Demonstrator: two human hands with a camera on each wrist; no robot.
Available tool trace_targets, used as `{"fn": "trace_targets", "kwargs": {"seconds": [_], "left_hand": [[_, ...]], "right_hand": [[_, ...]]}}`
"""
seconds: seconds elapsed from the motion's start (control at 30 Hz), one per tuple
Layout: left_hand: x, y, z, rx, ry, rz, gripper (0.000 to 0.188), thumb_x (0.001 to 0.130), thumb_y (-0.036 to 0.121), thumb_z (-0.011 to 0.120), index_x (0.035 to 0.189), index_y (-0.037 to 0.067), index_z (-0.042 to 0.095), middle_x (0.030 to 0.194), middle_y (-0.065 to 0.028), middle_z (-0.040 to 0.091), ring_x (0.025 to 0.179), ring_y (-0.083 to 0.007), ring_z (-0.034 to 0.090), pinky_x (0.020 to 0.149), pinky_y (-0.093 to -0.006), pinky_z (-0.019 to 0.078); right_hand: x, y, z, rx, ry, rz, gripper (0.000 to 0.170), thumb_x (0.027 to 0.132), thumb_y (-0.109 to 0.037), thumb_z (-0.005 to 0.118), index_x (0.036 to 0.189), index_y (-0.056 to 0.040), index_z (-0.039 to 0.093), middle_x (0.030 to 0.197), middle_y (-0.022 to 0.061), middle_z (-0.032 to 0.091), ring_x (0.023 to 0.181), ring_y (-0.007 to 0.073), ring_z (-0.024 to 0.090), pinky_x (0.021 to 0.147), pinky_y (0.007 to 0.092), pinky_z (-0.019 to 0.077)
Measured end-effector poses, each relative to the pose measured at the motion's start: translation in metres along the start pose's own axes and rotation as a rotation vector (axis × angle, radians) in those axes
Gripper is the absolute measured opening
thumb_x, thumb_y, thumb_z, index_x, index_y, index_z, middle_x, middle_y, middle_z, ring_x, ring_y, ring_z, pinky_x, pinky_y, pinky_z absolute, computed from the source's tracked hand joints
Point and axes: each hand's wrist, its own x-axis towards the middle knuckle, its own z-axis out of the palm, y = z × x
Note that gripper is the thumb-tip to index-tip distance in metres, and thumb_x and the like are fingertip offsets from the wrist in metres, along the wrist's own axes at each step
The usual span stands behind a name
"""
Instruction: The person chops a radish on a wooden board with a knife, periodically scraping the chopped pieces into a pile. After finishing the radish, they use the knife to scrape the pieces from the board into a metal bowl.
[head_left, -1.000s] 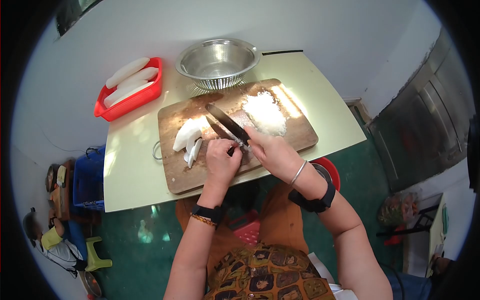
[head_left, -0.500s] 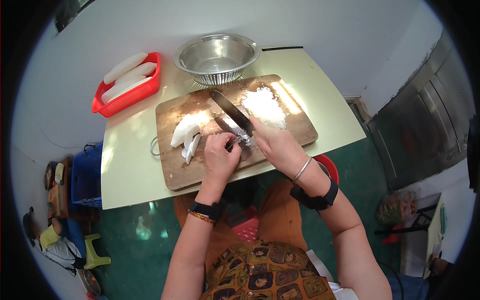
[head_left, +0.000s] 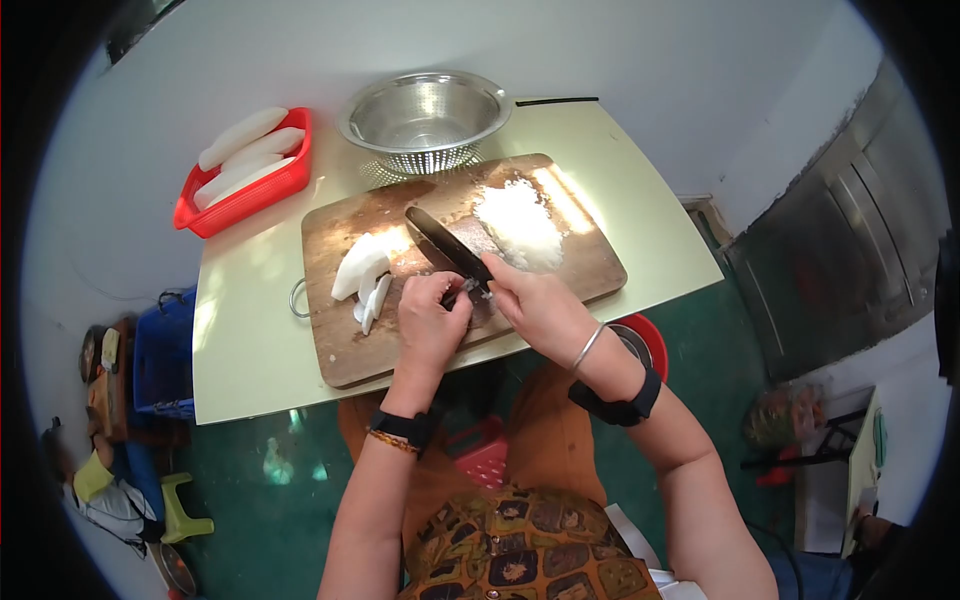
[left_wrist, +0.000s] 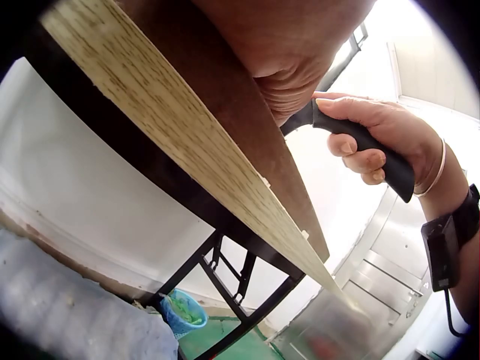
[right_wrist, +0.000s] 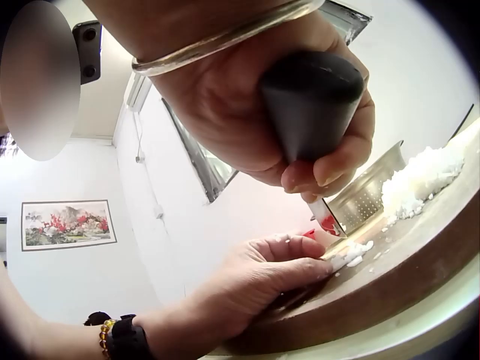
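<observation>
In the head view my right hand (head_left: 545, 310) grips a kitchen knife (head_left: 440, 240) by its black handle (left_wrist: 367, 142). The blade slants away to the upper left, low over the wooden cutting board (head_left: 350, 355), beside the left fingertips. My left hand (head_left: 432, 325) pinches small strips of white radish (right_wrist: 349, 259) at the board's near side. Left of it lie a larger piece of white radish (head_left: 360, 265) and some slices (head_left: 372, 308). A heap of finely chopped white radish (head_left: 522, 225) covers the board's far right part.
Behind the board stands a steel colander (head_left: 425, 115). A red basket (head_left: 245, 208) of whole peeled radishes sits at the table's back left. The board has a metal ring (head_left: 298, 298) at its left edge. Under the table's right edge is a red bucket (head_left: 650, 345).
The knife rose and shifted right half a second ago, then came back down close to the left fingers. The left hand stays on the strips. The head view has shifted slightly.
</observation>
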Motion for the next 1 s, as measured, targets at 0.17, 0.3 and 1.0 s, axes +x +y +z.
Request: {"fn": "trace_targets", "kwargs": {"seconds": [0.17,0.3,1.0], "left_hand": [[-0.001,0.0,0.002,-0.005,0.063,0.002,0.015,0.071,0.011,0.073,0.083,0.004,0.069,0.081,-0.0097,0.069,0.078,-0.026,0.064,0.074,-0.0357,0.0529],[0.0,0.002,-0.001,0.03,0.037,0.001,0.015,0.069,0.011,0.073,0.082,0.005,0.069,0.081,-0.009,0.068,0.079,-0.0266,0.064,0.076,-0.0363,0.0523],[0.0,0.002,-0.001,-0.016,0.028,-0.036,0.006,0.072,0.006,0.071,0.076,0.004,0.068,0.077,-0.0099,0.067,0.078,-0.028,0.062,0.073,-0.0379,0.0513]], "right_hand": [[0.002,-0.007,-0.004,0.062,0.08,-0.069,0.033,0.095,-0.014,0.051,0.127,-0.0059,0.05,0.082,0.0257,0.065,0.077,0.0454,0.063,0.067,0.0554,0.0488],[0.001,-0.011,-0.001,0.057,0.036,-0.052,0.033,0.095,-0.013,0.052,0.126,-0.0061,0.05,0.083,0.0261,0.065,0.078,0.0455,0.063,0.067,0.0553,0.0487],[0.005,-0.012,-0.003,0.056,0.043,-0.037,0.036,0.095,-0.014,0.051,0.13,-0.006,0.05,0.082,0.0255,0.065,0.077,0.0446,0.064,0.068,0.0546,0.0494]]}}
